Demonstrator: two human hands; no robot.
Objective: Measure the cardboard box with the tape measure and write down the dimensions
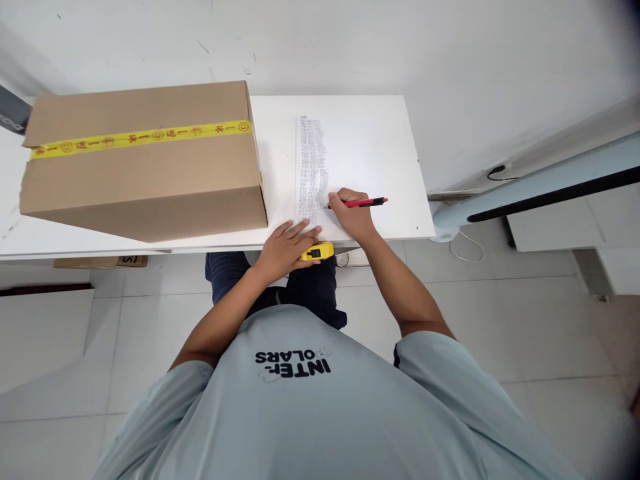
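Note:
A red and black pen [365, 203] is pinched in my right hand [351, 213], its tip on or just above a sheet of paper [311, 167] filled with small handwriting. The sheet lies on the white tabletop [380, 147]. My left hand [286, 250] is at the table's front edge, with its fingertips on the sheet's lower end. A yellow tape measure [320, 251] sits in that hand, between thumb and fingers; the palm side is partly hidden.
A large cardboard box [140, 173] sealed with yellow tape [175, 135] stands on the table to the left. Behind the table rises a white wall [320, 47]. A light blue slanted post [540, 177] and a white cable [470, 250] are at the right.

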